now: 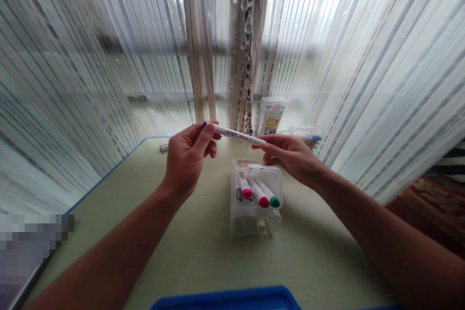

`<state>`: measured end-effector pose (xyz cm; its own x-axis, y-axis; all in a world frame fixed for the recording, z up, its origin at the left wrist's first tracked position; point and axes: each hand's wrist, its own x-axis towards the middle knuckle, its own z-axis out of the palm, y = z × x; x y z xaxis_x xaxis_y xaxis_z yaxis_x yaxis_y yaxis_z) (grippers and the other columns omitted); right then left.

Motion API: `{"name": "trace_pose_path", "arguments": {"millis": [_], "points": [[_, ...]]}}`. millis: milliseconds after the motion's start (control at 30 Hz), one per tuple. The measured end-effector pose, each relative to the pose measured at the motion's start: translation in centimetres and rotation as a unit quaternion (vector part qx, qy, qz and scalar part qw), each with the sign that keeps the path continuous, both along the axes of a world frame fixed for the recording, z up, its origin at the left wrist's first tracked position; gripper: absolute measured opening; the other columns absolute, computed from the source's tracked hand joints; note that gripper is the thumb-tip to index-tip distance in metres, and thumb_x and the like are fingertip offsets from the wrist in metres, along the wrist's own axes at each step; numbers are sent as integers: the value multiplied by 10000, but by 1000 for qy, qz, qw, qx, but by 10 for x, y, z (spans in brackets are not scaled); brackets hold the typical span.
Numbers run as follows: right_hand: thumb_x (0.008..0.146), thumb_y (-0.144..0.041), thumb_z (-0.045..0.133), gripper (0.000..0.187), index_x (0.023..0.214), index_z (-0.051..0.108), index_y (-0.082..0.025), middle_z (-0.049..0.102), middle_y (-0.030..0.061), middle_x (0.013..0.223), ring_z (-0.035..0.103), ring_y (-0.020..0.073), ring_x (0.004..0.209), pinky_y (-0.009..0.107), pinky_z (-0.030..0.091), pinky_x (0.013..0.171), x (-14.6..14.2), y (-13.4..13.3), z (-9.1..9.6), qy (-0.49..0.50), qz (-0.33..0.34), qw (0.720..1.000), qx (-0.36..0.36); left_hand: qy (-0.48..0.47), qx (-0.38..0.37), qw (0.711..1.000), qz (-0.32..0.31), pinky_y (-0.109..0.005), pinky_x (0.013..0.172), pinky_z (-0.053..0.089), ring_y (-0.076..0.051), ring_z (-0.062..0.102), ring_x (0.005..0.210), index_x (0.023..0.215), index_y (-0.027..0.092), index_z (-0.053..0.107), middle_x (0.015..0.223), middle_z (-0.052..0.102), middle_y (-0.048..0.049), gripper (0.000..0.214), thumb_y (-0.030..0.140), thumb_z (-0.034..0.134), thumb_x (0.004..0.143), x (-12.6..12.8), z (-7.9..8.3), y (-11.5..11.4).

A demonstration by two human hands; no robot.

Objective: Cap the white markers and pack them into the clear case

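Note:
A white marker (234,133) with a blue end is held level in the air, above the far half of the table. My left hand (191,152) pinches it by the blue end, between thumb and fingers. At its other end my right hand (286,155) grips it with the fingertips, which hide that tip. Below and between the hands stands a clear plastic box (236,223). Several markers lie tilted in its upper part, among them a pink-ended marker (247,193), a red-ended marker (263,201) and a green-ended marker (274,201).
A tall clear case (272,111) stands at the table's back edge, beside another clear case (303,131) with a blue-ended marker. A loose marker (163,147) lies behind my left hand. At the front is a blue edge (225,298); a striped curtain (145,58) hangs behind the pale-green table (181,247).

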<state>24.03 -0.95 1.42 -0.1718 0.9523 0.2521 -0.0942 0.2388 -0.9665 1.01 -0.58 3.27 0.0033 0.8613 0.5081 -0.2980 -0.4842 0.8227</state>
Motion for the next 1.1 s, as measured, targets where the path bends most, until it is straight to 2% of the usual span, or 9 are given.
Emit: {"name": "trace_pose_path", "arguments": {"millis": [100, 167, 267, 433, 567, 700, 800, 900, 1100], "points": [[695, -375, 878, 349, 958, 799, -159, 701, 16, 708, 556, 83, 501, 223, 465, 440, -1, -1, 0, -48, -27, 998, 28, 33, 37, 999, 5, -211, 482, 415, -65, 514, 529, 948, 146, 790, 738, 671, -25, 260, 363, 798, 806, 2, 1, -4], [677, -370, 885, 347, 942, 800, -162, 678, 5, 670, 540, 84, 491, 223, 448, 430, -1, -2, -1, -71, -43, 996, 45, 58, 56, 997, 4, -211, 475, 402, -66, 492, 525, 969, 155, 794, 703, 658, -14, 262, 357, 806, 802, 3, 1, -7], [652, -371, 895, 358, 931, 796, -169, 699, 16, 705, 551, 88, 493, 227, 446, 431, 0, -2, -2, -86, -65, 992, 64, 90, 80, 993, 1, -211, 487, 413, -76, 486, 549, 992, 173, 795, 700, 657, -11, 255, 344, 807, 802, 4, 2, -13], [638, -383, 905, 369, 906, 774, -166, 719, 28, 720, 571, 97, 485, 233, 464, 443, -2, -3, -4, -103, -90, 986, 96, 159, 161, 974, -1, -225, 571, 479, -119, 579, 722, 1095, 226, 783, 849, 636, -32, 274, 289, 786, 828, 6, -1, -22], [651, -377, 894, 345, 890, 755, -172, 745, 53, 847, 583, 92, 498, 240, 475, 449, -7, -6, -3, -92, -102, 981, 136, 214, 234, 948, 22, -232, 593, 475, -95, 545, 678, 1140, 248, 768, 817, 588, -4, 306, 238, 783, 835, 8, -1, -29], [683, -351, 867, 297, 884, 745, -171, 721, 33, 788, 566, 89, 471, 231, 441, 418, -11, -9, -1, -90, -101, 978, 160, 235, 276, 931, 41, -229, 586, 460, -81, 513, 644, 1145, 229, 764, 791, 579, 6, 313, 244, 788, 833, 9, 1, -33], [700, -356, 857, 308, 904, 733, -162, 690, 13, 680, 547, 95, 451, 230, 413, 407, -10, -10, -2, -106, -100, 977, 157, 231, 265, 935, 46, -231, 588, 470, -88, 530, 659, 1151, 231, 759, 810, 593, -2, 310, 254, 779, 842, 9, 1, -32], [703, -396, 860, 344, 904, 705, -163, 634, -14, 551, 521, 106, 428, 226, 360, 389, -9, -9, -4, -127, -109, 975, 143, 194, 225, 954, 43, -231, 590, 494, -106, 567, 711, 1128, 228, 758, 888, 621, -28, 281, 266, 767, 849, 8, -3, -27], [654, -414, 898, 377, 827, 651, -189, 595, -33, 525, 505, 111, 431, 233, 355, 393, -9, -10, -7, -150, -122, 971, 142, 125, 150, 980, 37, -212, 568, 497, -115, 574, 730, 1014, 204, 747, 992, 672, -63, 228, 302, 793, 813, 9, -4, -22]]}}
